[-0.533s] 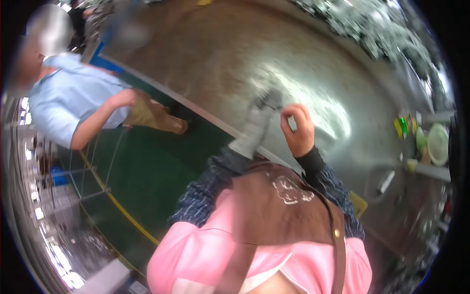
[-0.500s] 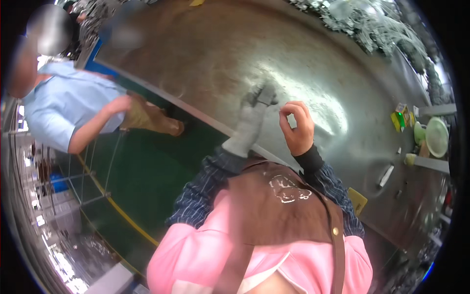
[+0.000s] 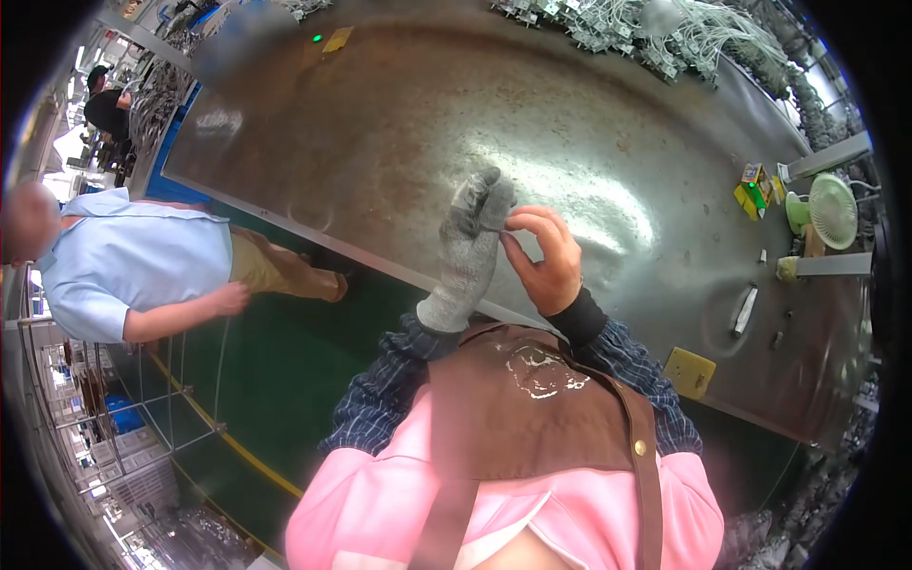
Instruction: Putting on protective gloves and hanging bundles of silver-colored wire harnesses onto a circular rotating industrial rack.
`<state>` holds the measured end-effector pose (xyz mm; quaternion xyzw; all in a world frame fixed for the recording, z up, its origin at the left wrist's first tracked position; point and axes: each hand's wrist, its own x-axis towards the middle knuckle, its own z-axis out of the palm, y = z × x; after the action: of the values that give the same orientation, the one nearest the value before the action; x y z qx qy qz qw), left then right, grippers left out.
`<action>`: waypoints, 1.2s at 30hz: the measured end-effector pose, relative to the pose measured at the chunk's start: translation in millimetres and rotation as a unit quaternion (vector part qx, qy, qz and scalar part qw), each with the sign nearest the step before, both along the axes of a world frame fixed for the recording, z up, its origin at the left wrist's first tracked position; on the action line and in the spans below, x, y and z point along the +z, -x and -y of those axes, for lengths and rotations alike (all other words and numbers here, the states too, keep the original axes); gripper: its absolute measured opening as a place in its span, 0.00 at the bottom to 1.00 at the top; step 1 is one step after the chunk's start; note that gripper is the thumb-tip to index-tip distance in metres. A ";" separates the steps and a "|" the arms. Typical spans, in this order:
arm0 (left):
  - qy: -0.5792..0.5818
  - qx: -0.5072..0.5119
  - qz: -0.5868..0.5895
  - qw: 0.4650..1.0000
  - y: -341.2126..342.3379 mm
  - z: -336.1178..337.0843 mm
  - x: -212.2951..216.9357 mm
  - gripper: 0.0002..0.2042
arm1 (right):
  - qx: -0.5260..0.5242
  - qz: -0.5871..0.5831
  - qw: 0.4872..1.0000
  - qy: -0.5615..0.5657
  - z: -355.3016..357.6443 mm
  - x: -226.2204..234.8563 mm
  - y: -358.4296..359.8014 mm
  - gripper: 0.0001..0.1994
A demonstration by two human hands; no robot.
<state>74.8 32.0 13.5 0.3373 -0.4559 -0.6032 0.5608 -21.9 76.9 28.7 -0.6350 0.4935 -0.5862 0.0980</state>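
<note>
My left hand (image 3: 467, 237) wears a grey knit work glove with a darker palm and fingers. Its fingers and thumb are pressed together over the near part of the metal table (image 3: 380, 142). Against the gloved thumb rests my bare right hand (image 3: 551, 261), forefinger and thumb pinched in a ring. Whatever sits between the fingertips, if anything, is too small to make out. Dark striped sleeves cover both forearms, and a brown apron (image 3: 532, 418) hangs over my pink top.
A heap of white-grey cabled parts (image 3: 627, 33) lines the table's far edge. To the right stand a green fan (image 3: 833, 211), a yellow-green box (image 3: 753, 192) and a white tube (image 3: 745, 310). A yellow pad (image 3: 690, 372) lies at the near edge. Someone in a light-blue shirt (image 3: 142, 261) stands left.
My right hand has come against the left glove; a gap showed between them before. The view has shifted slightly. The person at the left has lowered a forearm.
</note>
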 end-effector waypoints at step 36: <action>0.316 0.094 0.430 0.840 -33.8 14.3 -2.4 0.07 | 0.116 -0.140 0.975 -0.128 26.3 10.9 -8.7 0.10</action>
<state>108.6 17.7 11.2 0.4083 -0.7832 -0.1648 0.4389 -13.2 50.6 39.6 -0.7459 0.4967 -0.4077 0.1754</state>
